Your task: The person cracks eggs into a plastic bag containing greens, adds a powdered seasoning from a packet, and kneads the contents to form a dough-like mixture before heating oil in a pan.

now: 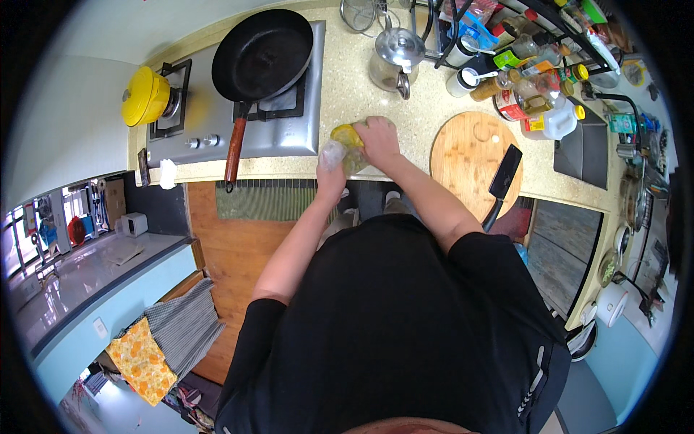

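Note:
Just over the counter's front edge, my right hand (378, 142) grips the right side of a see-through bundle (355, 161) with yellow and green in it. Whether this is a bag or a jar I cannot tell. My left hand (329, 174) is at its left side, its fingers around crumpled clear plastic (332, 155) that partly hides them. To the right, a round wooden cutting board (461, 157) juts past the counter edge. A black cleaver (506, 171) lies on it, handle towards me.
Left, a black frying pan (264, 54) sits on the gas hob (282, 138), its wooden handle (236, 146) overhanging the front. A yellow lidded pot (146, 96) stands on the far burner. Behind are a steel-lidded kettle (400, 51) and several bottles (534, 89). A sink (580, 154) is right.

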A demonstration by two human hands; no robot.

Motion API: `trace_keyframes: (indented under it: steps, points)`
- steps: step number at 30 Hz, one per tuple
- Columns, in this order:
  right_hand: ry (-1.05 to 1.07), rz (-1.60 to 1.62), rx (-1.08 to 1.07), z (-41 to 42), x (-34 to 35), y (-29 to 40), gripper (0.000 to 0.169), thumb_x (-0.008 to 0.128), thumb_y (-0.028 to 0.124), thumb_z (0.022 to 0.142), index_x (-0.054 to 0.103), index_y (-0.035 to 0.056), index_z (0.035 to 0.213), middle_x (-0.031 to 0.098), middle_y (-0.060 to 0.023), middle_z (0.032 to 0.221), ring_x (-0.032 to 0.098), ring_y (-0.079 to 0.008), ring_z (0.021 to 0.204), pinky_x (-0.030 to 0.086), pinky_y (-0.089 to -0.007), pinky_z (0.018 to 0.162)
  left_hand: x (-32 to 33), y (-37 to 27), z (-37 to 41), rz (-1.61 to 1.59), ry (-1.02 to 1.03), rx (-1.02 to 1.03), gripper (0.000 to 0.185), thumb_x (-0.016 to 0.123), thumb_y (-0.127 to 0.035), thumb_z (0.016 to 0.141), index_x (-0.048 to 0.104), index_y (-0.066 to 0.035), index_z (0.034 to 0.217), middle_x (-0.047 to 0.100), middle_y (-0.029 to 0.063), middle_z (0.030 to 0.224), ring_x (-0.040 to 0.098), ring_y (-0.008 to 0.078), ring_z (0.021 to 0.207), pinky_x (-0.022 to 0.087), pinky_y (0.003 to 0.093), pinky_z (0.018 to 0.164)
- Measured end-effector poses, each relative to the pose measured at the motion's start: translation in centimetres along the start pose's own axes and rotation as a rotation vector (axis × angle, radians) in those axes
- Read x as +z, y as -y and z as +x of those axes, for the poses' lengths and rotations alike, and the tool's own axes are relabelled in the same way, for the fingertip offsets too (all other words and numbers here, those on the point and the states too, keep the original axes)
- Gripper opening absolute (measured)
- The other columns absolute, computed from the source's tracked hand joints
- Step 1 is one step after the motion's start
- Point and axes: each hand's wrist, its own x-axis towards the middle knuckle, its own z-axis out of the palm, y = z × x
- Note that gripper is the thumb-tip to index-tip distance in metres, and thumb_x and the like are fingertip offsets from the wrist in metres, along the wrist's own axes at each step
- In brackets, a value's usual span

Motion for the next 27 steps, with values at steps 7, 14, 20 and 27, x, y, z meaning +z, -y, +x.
trace_keyframes:
  steps: [7,14,20,27]
  points:
    - [-0.09,0.302,-0.066,0.6,-4.6,-0.3,0.032,0.066,0.008,0.081,0.065,0.0097,0.113,0.066,-0.0158,0.112,0.06,-0.0397,0.11,0.05,-0.0501,0.09,-0.6,-4.6,-0.1,-0.002,-0.014,0.049,0.038,0.048,-0.013,0.105,0.048,0.001,0.14,0.059,0.014,0.13,0.056,0.0226,0.119,0.044,0.0356,0.103]
    - [-0.102,0.32,-0.015,-6.2,-7.1,-1.0,0.057,0.071,0.028,0.086,0.057,0.0159,0.14,0.053,-0.0231,0.141,0.049,-0.0403,0.131,0.038,-0.0484,0.11,-0.8,-0.8,-1.0,0.049,0.105,0.287,0.036,0.049,-0.001,0.101,0.05,0.002,0.137,0.059,0.0146,0.129,0.055,0.0223,0.123,0.043,0.0332,0.106]
    - [-0.016,-0.027,-0.445,-1.5,-3.4,-0.6,0.047,0.067,0.032,0.09,0.058,0.0207,0.134,0.053,-0.017,0.141,0.051,-0.0345,0.131,0.043,-0.0469,0.104,-0.7,1.0,0.0,0.179,0.127,0.384,0.033,0.051,0.0,0.099,0.053,0.003,0.132,0.061,0.017,0.125,0.059,0.0261,0.118,0.045,0.0345,0.103]
    - [0.272,0.143,-0.036,3.5,-2.7,0.4,0.01,0.057,0.017,0.091,0.062,0.0104,0.096,0.065,-0.0055,0.116,0.06,-0.0325,0.112,0.052,-0.0409,0.086,-1.0,-2.2,2.6,-0.025,0.086,0.114,0.024,0.052,-0.01,0.103,0.059,0.003,0.121,0.065,0.0115,0.109,0.06,0.0199,0.103,0.048,0.0335,0.093]
